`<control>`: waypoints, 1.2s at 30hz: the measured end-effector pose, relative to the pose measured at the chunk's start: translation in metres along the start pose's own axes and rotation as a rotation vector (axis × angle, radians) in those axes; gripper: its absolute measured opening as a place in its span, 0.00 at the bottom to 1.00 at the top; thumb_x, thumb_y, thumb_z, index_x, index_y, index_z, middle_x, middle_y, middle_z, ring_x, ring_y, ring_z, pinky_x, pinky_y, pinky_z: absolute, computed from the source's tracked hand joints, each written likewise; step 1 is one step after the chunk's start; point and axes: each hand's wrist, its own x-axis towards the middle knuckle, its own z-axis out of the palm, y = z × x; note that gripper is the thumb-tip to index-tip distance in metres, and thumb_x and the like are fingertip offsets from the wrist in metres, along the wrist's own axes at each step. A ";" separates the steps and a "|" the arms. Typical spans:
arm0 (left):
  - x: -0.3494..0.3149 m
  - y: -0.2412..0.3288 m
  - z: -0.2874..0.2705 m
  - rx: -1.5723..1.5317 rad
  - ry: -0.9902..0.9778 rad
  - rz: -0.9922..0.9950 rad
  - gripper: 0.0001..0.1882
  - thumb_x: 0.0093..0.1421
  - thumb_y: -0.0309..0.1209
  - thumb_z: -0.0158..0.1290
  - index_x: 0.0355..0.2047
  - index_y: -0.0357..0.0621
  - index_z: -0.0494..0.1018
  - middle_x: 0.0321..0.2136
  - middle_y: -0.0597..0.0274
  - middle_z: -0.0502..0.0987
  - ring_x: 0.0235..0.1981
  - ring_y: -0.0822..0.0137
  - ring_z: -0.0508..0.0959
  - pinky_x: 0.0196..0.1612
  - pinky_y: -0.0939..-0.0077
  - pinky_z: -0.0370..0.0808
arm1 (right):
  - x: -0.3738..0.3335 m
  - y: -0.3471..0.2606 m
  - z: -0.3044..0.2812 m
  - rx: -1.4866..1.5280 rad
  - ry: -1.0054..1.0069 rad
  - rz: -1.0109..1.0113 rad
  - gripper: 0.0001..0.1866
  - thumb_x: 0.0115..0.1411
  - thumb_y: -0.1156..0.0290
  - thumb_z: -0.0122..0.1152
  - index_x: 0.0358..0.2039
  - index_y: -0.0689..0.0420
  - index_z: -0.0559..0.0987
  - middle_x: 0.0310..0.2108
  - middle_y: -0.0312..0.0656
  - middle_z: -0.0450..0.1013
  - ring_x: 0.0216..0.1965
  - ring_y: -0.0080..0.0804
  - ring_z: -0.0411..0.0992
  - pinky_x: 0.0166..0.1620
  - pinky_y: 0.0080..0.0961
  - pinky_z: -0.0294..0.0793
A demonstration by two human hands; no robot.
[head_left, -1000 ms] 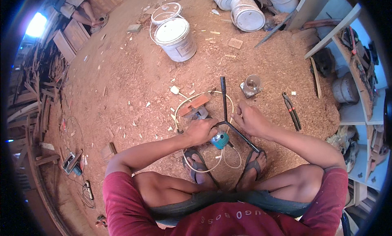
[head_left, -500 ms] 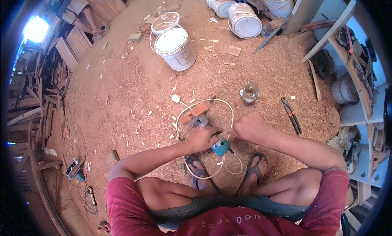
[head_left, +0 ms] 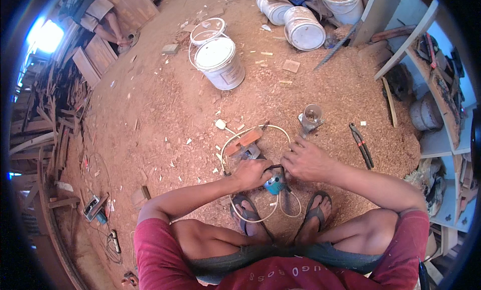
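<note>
A teal trim router [head_left: 274, 183] stands between my feet, with a reddish wood block [head_left: 244, 140] at its far end and a cream power cord [head_left: 226, 152] looped around it. My left hand [head_left: 252, 172] is closed over the router's upper body, fingers curled. A short dark strip [head_left: 274, 166] spans from its fingertips to my right hand; its exact kind is unclear. My right hand [head_left: 307, 160] pinches the strip's other end with thumb and forefinger, the remaining fingers bent and raised. A clear cup [head_left: 313, 113] stands beyond the right hand, with greyish pieces against its base.
Pliers [head_left: 361, 145] with black and red handles lie at right. A white lidded bucket [head_left: 223, 72] stands ahead; more buckets [head_left: 304, 29] lie behind. Another power tool [head_left: 95, 208] sits at left. Shelves [head_left: 441, 139] line the right side. Another person's leg [head_left: 114, 29] shows far left.
My right hand has turned from a closed fist to a pinch with its other fingers lifted. The dark strip now shows between my hands. The whole view has shifted slightly.
</note>
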 end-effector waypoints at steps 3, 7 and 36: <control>-0.005 -0.005 0.007 -0.029 0.032 0.020 0.20 0.59 0.38 0.54 0.48 0.40 0.76 0.36 0.44 0.81 0.37 0.44 0.82 0.41 0.51 0.79 | 0.018 -0.013 -0.035 0.384 -0.458 0.338 0.17 0.63 0.57 0.56 0.43 0.56 0.81 0.45 0.45 0.78 0.45 0.43 0.79 0.41 0.41 0.78; -0.005 0.001 -0.002 -0.033 0.043 -0.015 0.18 0.59 0.38 0.54 0.46 0.42 0.77 0.34 0.44 0.81 0.36 0.44 0.82 0.40 0.51 0.79 | 0.011 -0.009 -0.023 0.356 -0.077 0.366 0.18 0.63 0.56 0.56 0.43 0.56 0.81 0.42 0.44 0.79 0.44 0.44 0.79 0.42 0.42 0.78; 0.000 -0.009 0.007 -0.040 0.002 -0.002 0.20 0.58 0.37 0.55 0.49 0.42 0.77 0.37 0.45 0.82 0.37 0.44 0.82 0.42 0.51 0.79 | 0.025 -0.012 -0.038 0.354 -0.536 0.376 0.18 0.62 0.56 0.57 0.38 0.59 0.81 0.44 0.43 0.79 0.48 0.39 0.77 0.39 0.40 0.78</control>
